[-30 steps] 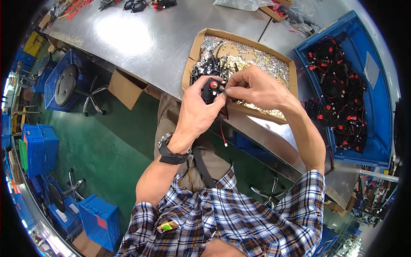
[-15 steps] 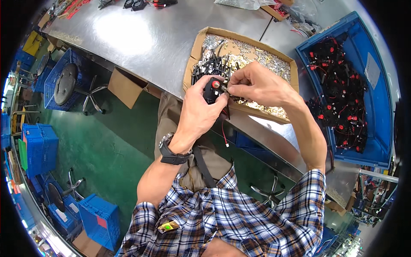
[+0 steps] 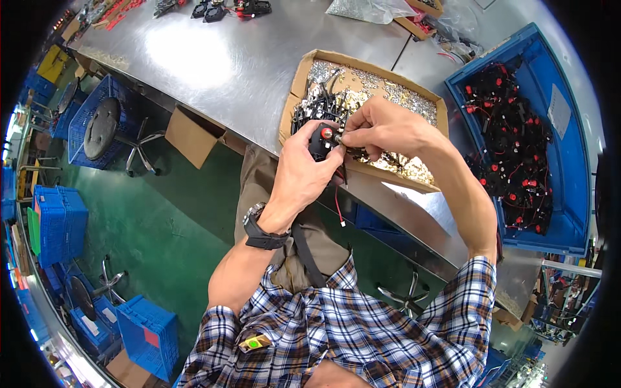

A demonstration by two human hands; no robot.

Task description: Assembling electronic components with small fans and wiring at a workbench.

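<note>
Over the near edge of a shallow cardboard tray [image 3: 299, 84], my left hand [image 3: 303, 161] grips a small black plastic part with a red terminal [image 3: 317, 143]. A thin red wire with a white connector [image 3: 341, 213] dangles from it. The fingers of my right hand [image 3: 381, 129] pinch at the metal post beside the red terminal; whatever sits between their tips is too small to make out. Black cables [image 3: 317, 107] lie in the tray's left side, and loose silver and gold metal pieces [image 3: 407, 97] cover much of the rest.
A blue bin [image 3: 563, 213] to the right holds many similar black parts with red terminals. The tray rests on a metal table [image 3: 259, 84]. A clear bag of small pieces [image 3: 369, 9] lies at the back. Stools [image 3: 103, 129] and blue crates [image 3: 150, 336] stand on the left floor.
My right fingers have shifted slightly at the post, the lower ones now curling beneath. My left hand keeps its hold on the black part. The whole view has moved a little.
</note>
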